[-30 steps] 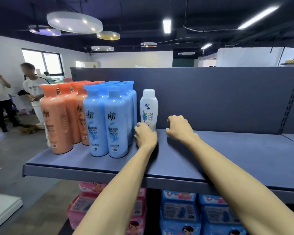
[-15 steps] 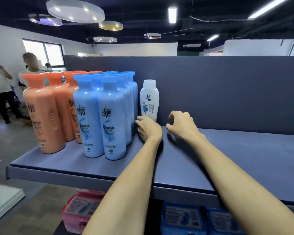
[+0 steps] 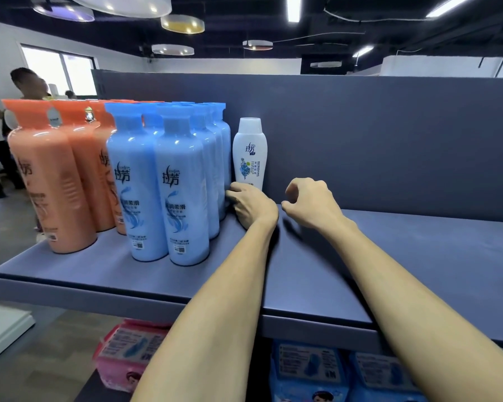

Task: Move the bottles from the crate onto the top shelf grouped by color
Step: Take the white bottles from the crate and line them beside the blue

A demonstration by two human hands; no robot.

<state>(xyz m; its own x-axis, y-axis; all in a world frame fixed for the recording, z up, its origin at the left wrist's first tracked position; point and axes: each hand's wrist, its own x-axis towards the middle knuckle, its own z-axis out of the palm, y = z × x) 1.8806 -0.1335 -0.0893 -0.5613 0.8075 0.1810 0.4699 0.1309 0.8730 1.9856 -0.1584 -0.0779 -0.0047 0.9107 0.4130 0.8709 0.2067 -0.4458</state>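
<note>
From the head view, the white bottle (image 3: 250, 152) stands upright on the top shelf (image 3: 389, 256), against the grey back panel (image 3: 389, 134). Just left of the white bottle is the block of blue bottles (image 3: 183, 198), and further left of it the orange bottles (image 3: 55, 184). The three colours sit in separate groups.

The left hand (image 3: 251, 207) stays low in front of the white bottle's foot, its bent fingers against the base of the rearmost blue bottles. I cannot tell whether it grips or only nudges. The right hand (image 3: 314, 203), right of the white bottle, has lifted off the shelf where it rested a second ago. Its fingers are curled together on nothing.

To me that looks like the white bottle being placed and tidied, with the right hand starting to pull away. The crate is out of sight, so I cannot tell how many bottles remain. Below the white bottle, under the shelf, lie pink packs (image 3: 125, 352) and blue packs (image 3: 311, 372).
</note>
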